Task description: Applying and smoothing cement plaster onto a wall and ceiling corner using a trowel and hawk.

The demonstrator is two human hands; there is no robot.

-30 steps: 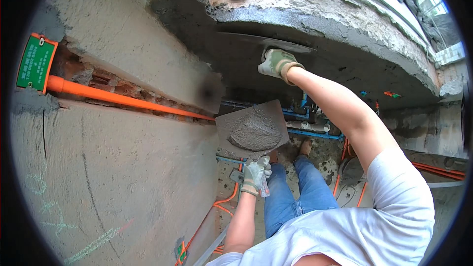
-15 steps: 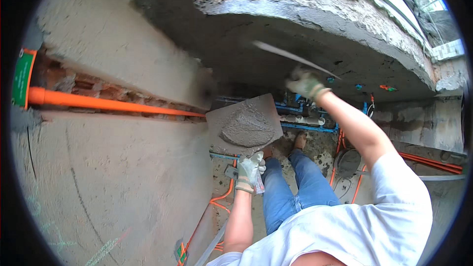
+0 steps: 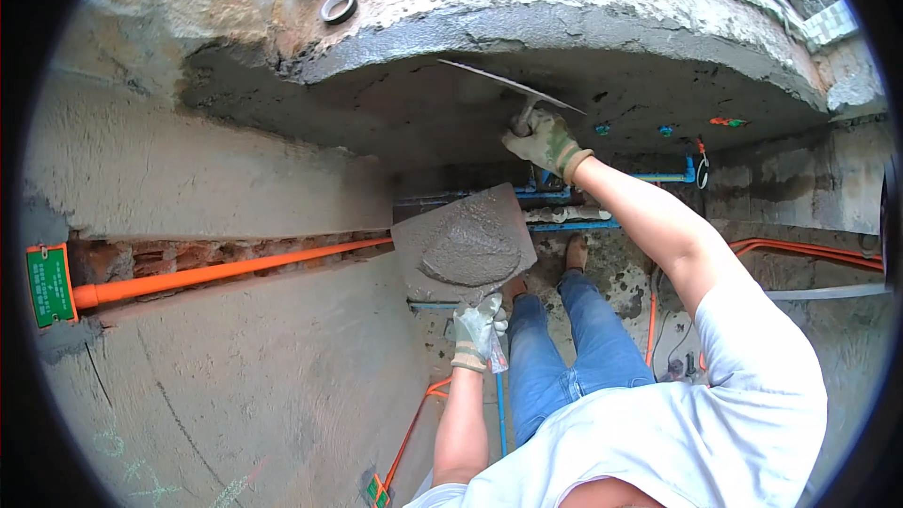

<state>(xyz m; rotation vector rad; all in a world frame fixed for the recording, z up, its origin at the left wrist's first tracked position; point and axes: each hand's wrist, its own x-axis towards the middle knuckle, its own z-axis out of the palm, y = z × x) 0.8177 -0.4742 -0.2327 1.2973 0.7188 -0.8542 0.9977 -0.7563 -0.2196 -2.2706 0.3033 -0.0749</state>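
Note:
In my gloved right hand (image 3: 546,141) is the handle of a plastering trowel (image 3: 503,83). Its thin blade lies against or very close to the wet grey mortar wall (image 3: 404,99) in front of me; exact contact I cannot make out. My left hand (image 3: 478,325), also gloved, is closed under a square plasterer's hawk (image 3: 414,249), whose handle is mostly hidden in the fingers. A mound of wet mortar (image 3: 470,249) sits on the hawk, which is held roughly level above my feet.
A roll of tape (image 3: 339,8) rests on the rough ledge above. An orange conduit (image 3: 235,275) runs along the left wall from a green box (image 3: 51,284). Blue pipes (image 3: 574,224) cross low behind the hawk. Orange pipes (image 3: 809,252) lie at the right.
My right hand and the trowel have moved up and left across the wall, and the blur is gone. The view has shifted. The hawk stays in my left hand with its mortar.

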